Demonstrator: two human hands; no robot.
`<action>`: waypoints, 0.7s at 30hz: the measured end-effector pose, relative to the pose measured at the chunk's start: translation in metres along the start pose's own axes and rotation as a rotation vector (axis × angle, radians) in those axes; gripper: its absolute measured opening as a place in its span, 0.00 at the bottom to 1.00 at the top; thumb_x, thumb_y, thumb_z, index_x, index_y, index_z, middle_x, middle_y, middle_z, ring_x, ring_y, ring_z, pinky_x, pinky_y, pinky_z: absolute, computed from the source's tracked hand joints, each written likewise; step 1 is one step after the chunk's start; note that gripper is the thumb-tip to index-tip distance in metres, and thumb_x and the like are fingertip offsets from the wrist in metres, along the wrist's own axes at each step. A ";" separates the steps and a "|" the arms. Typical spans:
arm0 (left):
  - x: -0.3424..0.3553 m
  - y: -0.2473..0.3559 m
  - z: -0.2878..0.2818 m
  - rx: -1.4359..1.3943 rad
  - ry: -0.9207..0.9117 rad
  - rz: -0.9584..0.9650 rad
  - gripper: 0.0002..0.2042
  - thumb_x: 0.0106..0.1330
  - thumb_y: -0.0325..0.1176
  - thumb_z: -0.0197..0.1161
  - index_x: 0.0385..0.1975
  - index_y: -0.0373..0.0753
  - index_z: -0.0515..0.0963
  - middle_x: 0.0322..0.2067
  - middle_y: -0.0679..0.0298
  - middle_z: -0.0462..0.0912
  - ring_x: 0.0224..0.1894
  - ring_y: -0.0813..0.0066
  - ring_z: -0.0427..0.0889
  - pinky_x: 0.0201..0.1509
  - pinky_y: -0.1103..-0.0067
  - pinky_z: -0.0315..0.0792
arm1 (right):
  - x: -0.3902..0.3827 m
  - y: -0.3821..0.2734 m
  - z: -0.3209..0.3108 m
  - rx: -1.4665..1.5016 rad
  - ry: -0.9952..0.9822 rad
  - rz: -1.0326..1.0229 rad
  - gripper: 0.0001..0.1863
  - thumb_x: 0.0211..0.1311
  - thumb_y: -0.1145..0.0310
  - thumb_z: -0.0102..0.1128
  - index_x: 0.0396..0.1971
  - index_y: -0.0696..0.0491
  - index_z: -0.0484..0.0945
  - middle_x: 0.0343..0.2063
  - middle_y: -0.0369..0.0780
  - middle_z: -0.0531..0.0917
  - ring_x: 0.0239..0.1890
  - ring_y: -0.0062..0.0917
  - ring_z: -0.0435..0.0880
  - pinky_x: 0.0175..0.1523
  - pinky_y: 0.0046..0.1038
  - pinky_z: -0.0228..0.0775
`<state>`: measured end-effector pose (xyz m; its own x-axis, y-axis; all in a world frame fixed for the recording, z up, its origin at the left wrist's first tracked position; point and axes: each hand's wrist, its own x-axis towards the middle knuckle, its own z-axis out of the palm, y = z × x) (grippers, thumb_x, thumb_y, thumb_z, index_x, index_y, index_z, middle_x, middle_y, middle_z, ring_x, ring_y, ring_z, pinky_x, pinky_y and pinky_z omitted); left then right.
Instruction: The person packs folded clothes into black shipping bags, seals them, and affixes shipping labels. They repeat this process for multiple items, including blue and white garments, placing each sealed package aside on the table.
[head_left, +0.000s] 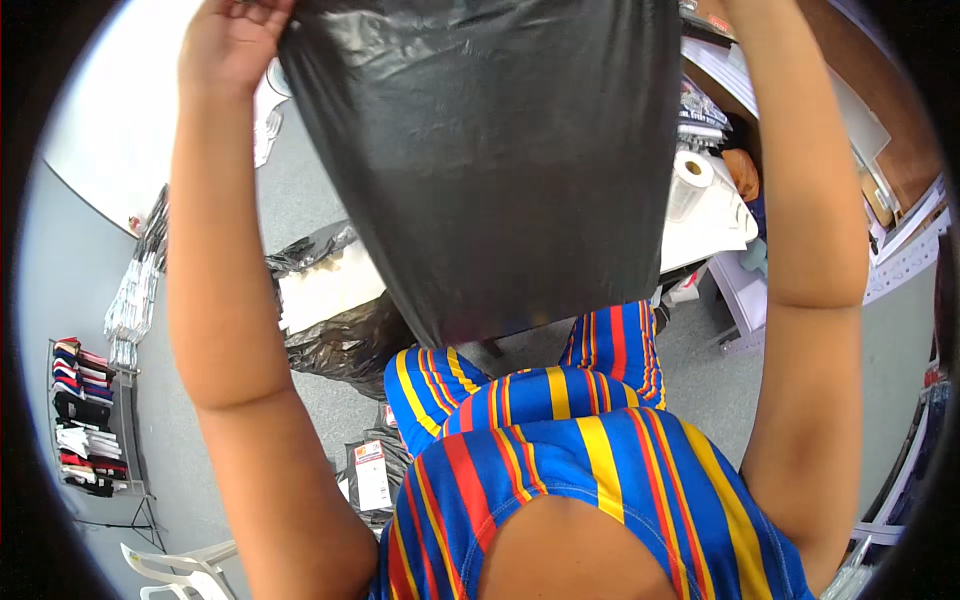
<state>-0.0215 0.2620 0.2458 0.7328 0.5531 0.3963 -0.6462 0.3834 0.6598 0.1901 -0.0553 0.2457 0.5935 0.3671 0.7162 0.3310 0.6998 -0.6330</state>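
Plastic bag (500, 165), black and glossy, stretches up in front of the striped lap in the head view, its top cut off by the frame. The left hand (235, 45) holds its left edge in bent fingers (the right hand lies beyond the upper edge, so I cannot tell its grip). Rightward, a white roll (690, 197) stands on the white tabletop (705, 240); leftward lies crumpled black plastic (345, 345).

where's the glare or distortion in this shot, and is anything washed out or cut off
In the head view, pale glare streaks the upper part of the black plastic bag; also in the head view, the upper left is washed out to near white, the fisheye picture curves into black corners, and the top edge crops the left hand.
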 end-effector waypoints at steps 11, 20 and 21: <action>-0.047 -0.072 -0.036 0.164 -0.139 0.173 0.08 0.59 0.28 0.44 0.33 0.30 0.67 0.35 0.54 0.72 0.41 0.63 0.71 0.50 0.66 0.64 | 0.005 0.053 -0.084 0.241 -0.163 0.250 0.14 0.58 0.68 0.35 0.37 0.61 0.68 0.38 0.45 0.74 0.42 0.32 0.72 0.52 0.35 0.61; -0.306 -0.272 -0.050 0.304 0.484 -0.568 0.04 0.59 0.29 0.50 0.24 0.39 0.67 0.23 0.70 0.70 0.26 0.82 0.73 0.30 0.84 0.68 | -0.268 0.120 -0.198 -0.260 0.330 1.046 0.11 0.54 0.66 0.42 0.36 0.53 0.68 0.30 0.36 0.73 0.27 0.25 0.75 0.33 0.29 0.71; -0.314 -0.277 -0.057 0.379 0.428 -0.627 0.04 0.59 0.29 0.50 0.25 0.38 0.67 0.23 0.69 0.71 0.26 0.81 0.74 0.31 0.84 0.69 | -0.276 0.118 -0.202 -0.393 0.332 1.080 0.11 0.53 0.67 0.43 0.36 0.53 0.68 0.29 0.36 0.73 0.26 0.24 0.74 0.33 0.27 0.71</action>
<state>-0.0852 0.0239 -0.0976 0.7384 0.5825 -0.3398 0.0235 0.4814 0.8762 0.2135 -0.1982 -0.0860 0.8441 0.4337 -0.3153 -0.2880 -0.1293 -0.9488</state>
